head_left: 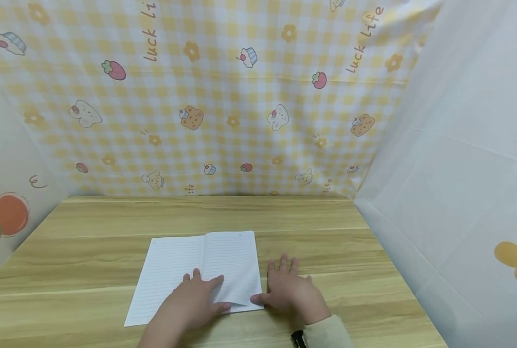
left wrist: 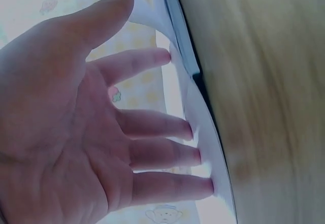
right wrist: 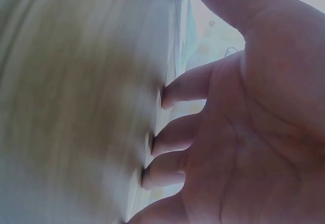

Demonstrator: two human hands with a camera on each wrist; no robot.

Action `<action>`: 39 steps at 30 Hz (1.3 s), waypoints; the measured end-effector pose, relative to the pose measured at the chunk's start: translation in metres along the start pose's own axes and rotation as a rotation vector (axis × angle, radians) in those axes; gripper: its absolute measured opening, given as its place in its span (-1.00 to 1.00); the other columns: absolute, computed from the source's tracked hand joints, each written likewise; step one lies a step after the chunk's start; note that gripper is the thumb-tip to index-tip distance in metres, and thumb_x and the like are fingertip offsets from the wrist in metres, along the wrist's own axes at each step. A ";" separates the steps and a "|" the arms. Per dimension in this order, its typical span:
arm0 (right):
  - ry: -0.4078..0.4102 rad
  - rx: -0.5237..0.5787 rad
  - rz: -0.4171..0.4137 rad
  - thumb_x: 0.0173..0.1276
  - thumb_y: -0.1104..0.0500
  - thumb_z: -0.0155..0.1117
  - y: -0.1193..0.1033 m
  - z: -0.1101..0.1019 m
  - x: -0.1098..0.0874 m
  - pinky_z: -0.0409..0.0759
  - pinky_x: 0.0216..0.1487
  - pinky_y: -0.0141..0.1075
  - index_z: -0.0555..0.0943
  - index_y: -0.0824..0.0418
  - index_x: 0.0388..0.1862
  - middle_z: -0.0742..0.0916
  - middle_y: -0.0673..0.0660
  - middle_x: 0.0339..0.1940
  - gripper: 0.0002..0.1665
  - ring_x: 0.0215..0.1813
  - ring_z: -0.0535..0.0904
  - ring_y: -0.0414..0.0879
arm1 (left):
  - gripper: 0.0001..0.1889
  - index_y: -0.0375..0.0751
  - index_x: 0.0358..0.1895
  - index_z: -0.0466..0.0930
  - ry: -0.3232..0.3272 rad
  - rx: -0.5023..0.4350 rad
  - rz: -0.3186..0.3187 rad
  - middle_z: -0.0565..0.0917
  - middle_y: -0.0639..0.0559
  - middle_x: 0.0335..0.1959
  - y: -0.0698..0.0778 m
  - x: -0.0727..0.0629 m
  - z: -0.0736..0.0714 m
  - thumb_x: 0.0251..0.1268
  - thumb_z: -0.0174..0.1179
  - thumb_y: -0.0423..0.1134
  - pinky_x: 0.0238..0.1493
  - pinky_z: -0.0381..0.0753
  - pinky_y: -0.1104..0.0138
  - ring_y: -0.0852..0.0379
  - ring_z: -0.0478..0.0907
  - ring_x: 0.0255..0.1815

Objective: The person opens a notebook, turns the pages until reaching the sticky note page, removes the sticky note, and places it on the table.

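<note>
Over head feed I see notebook [head_left: 171,266] lying open on wooden table [head_left: 354,275]. Left hand [head_left: 192,302] on notebook's near half, fingers spread, grasping nothing. Right hand [head_left: 290,291] just right of notebook, fingers splayed on table, grip loose, thumb at notebook's near right corner. Notebook's right page [head_left: 234,270] lifts slightly along near edge. Checked cloth [head_left: 223,92] hangs beyond notebook.

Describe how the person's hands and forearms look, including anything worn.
The left hand and right hand are bare, with no gloves or rings showing. The left forearm is uncovered where visible; the right has a plain, pale cream fabric sleeve. Beside its cuff is a small, black, unidentifiable object.
</note>
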State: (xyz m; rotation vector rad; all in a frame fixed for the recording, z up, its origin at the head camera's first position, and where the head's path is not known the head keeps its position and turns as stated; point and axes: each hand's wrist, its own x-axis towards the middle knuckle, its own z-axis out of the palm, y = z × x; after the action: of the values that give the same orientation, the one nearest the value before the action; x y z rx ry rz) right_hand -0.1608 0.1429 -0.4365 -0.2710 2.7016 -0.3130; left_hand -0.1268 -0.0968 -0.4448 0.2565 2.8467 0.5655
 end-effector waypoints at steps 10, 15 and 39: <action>0.007 -0.005 -0.002 0.28 -0.51 0.38 -0.001 0.001 0.000 0.13 0.33 0.78 0.18 0.31 0.72 0.05 0.53 0.75 0.34 0.72 -0.06 0.61 | -0.34 -0.27 0.64 0.22 0.107 -0.028 0.086 0.56 -0.66 0.27 -0.009 -0.005 -0.008 0.59 0.18 -0.22 -0.01 0.75 -0.24 -0.50 0.72 -0.03; 0.008 -0.011 -0.005 0.28 -0.51 0.37 -0.002 0.001 -0.002 0.16 0.32 0.77 0.19 0.31 0.71 0.08 0.53 0.74 0.33 0.71 -0.03 0.61 | -0.08 -0.03 0.75 0.00 0.258 0.024 0.095 0.02 -0.68 0.64 -0.014 -0.008 -0.006 0.40 0.21 -0.46 -0.51 0.75 0.13 -0.45 0.74 -0.14; 0.003 0.011 0.004 0.29 -0.51 0.37 -0.001 0.000 -0.002 0.12 0.35 0.76 0.18 0.30 0.72 0.05 0.52 0.75 0.33 0.73 -0.08 0.59 | -0.42 -0.11 0.34 0.66 0.494 0.511 0.075 0.44 -0.45 0.54 0.003 -0.014 0.008 0.26 0.45 -0.04 0.46 0.27 -0.53 -0.46 0.32 0.62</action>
State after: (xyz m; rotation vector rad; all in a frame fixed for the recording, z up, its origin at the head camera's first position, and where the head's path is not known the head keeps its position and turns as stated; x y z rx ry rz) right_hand -0.1589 0.1424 -0.4360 -0.2627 2.7019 -0.3270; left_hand -0.1107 -0.0948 -0.4479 0.3482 3.4367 -0.1293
